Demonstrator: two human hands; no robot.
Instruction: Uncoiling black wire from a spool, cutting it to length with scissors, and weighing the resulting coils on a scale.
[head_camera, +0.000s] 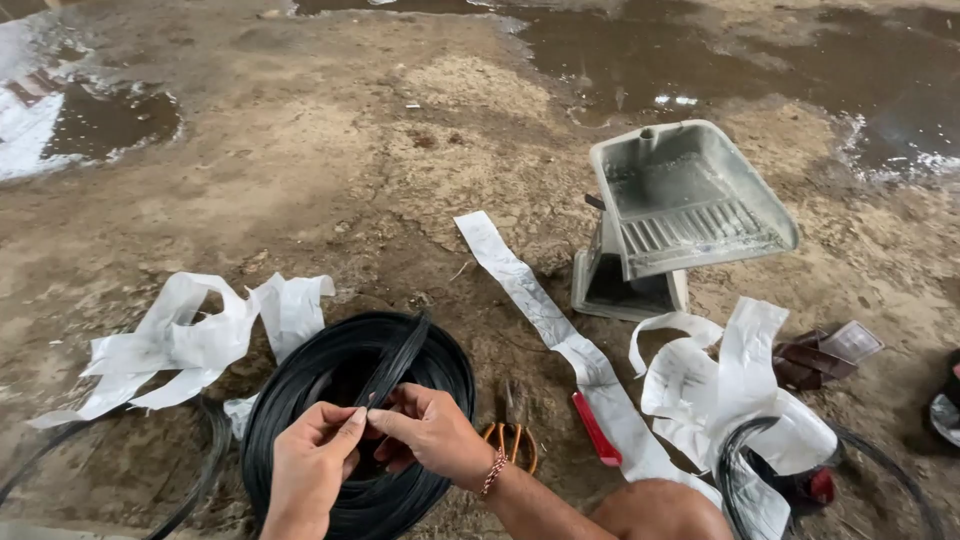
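A thick coil of black wire lies on the dirt floor in front of me. A black band crosses the coil's upper part. My left hand and my right hand meet over the coil's middle, fingertips pinching the band's lower end together. A beaded bracelet sits on my right wrist. Pliers with orange handles lie just right of my right hand, and a red-handled tool rests on a white strip beside them.
Torn white wrapping strips lie left of the coil, more white wrapping at right over another black wire coil. A grey plastic tray rests on a block behind. Puddles wet the far ground. A small clear box sits at right.
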